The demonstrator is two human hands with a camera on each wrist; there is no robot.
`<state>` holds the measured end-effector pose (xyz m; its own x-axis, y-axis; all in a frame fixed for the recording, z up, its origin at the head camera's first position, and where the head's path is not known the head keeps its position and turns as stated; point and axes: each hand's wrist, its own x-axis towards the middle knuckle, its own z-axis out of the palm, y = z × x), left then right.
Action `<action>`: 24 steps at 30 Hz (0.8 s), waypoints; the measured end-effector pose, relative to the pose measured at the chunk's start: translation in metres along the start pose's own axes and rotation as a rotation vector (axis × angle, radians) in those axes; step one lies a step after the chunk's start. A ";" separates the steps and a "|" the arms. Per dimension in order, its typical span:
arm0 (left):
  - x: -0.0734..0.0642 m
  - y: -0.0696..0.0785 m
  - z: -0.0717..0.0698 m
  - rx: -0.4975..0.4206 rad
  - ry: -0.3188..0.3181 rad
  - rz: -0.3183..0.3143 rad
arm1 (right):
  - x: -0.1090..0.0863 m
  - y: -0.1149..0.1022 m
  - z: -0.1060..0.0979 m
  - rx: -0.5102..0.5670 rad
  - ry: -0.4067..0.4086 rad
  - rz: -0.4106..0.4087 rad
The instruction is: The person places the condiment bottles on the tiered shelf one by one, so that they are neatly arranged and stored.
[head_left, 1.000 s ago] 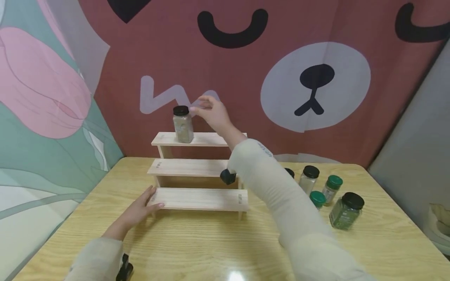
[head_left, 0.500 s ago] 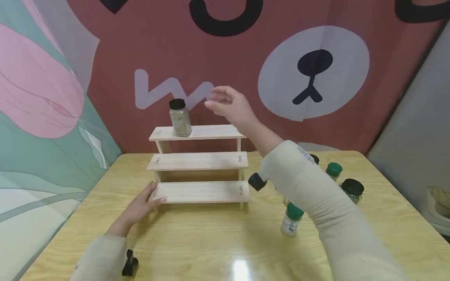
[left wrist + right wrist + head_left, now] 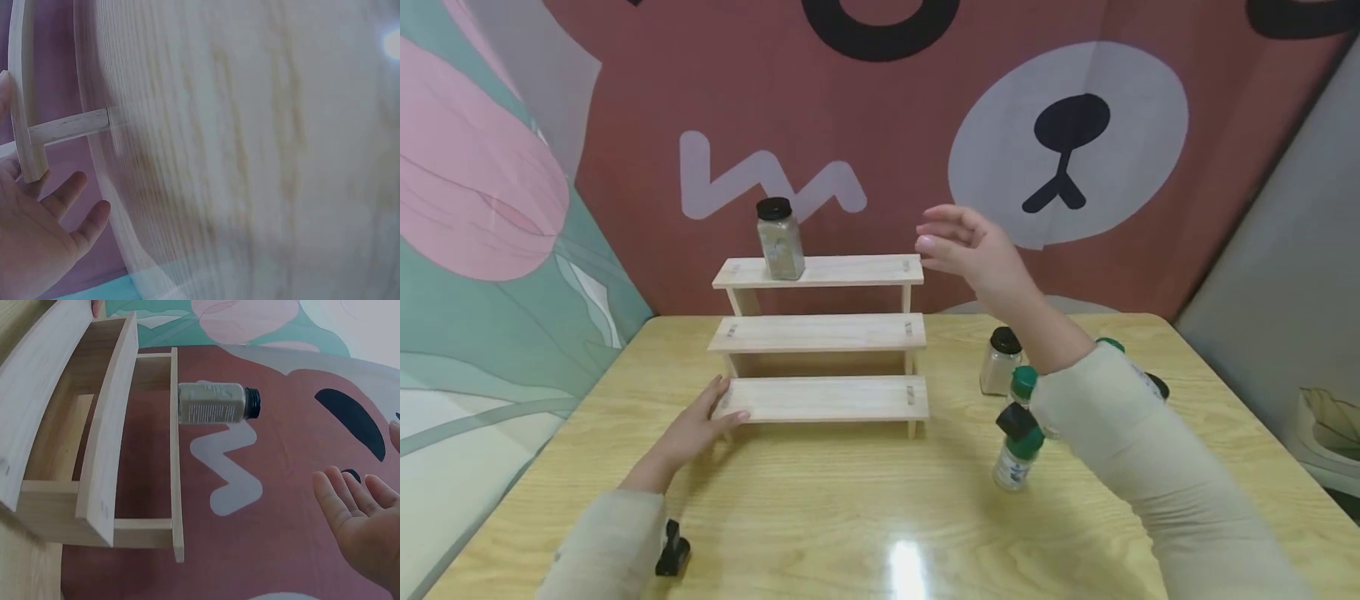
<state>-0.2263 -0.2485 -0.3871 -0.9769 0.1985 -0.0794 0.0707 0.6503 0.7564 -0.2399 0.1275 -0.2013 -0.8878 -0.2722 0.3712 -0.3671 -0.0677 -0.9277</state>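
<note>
A three-tier wooden shelf [image 3: 827, 400] stands on the table. On its top tier, left of the middle, a spice jar [image 3: 782, 248] with a black lid and pale tan contents is upright. My left hand [image 3: 691, 433] holds the left end of the lowest tier, thumb over the board; the left wrist view shows the other fingers spread loosely beside the board end [image 3: 34, 169]. Right of the top tier, my right hand [image 3: 981, 260] is in the air with relaxed fingers and nothing in them. The right wrist view has the jar well away from those fingertips [image 3: 322, 481].
To the right of the shelf are a black-lidded jar [image 3: 1000, 367], a green-capped bottle [image 3: 1024, 382] and another green-capped bottle [image 3: 1012, 468] nearer the front. More lids show partly behind the right sleeve [image 3: 1142, 450]. A printed bear cloth [image 3: 880, 150] hangs behind the table [image 3: 820, 517].
My right hand has moved away from the jar, to the right and past the shelf's end. The jar stays on the top tier, and my left hand keeps its place. The head view tilted down slightly.
</note>
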 end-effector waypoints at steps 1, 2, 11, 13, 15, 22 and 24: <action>0.000 0.001 0.000 0.002 0.001 0.001 | -0.003 0.000 -0.003 0.005 0.007 -0.002; 0.000 0.001 -0.001 0.004 0.002 0.004 | -0.007 0.001 -0.007 0.000 0.012 -0.005; -0.002 0.002 -0.001 -0.003 0.003 0.001 | -0.043 0.013 -0.032 -0.076 0.024 0.014; -0.002 0.002 -0.002 -0.001 0.005 0.000 | -0.053 0.016 -0.036 -0.090 0.018 0.029; -0.002 0.003 -0.002 0.001 0.007 0.003 | -0.063 0.020 -0.040 -0.092 0.013 0.042; -0.001 0.003 -0.001 -0.007 0.005 0.009 | -0.097 0.036 -0.048 -0.185 0.022 0.117; -0.001 0.002 0.000 -0.011 0.004 0.009 | -0.106 0.040 -0.050 -0.247 0.028 0.146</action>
<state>-0.2253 -0.2475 -0.3850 -0.9771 0.2009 -0.0698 0.0771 0.6405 0.7641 -0.1741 0.2013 -0.2758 -0.9423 -0.2351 0.2384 -0.2881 0.2067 -0.9350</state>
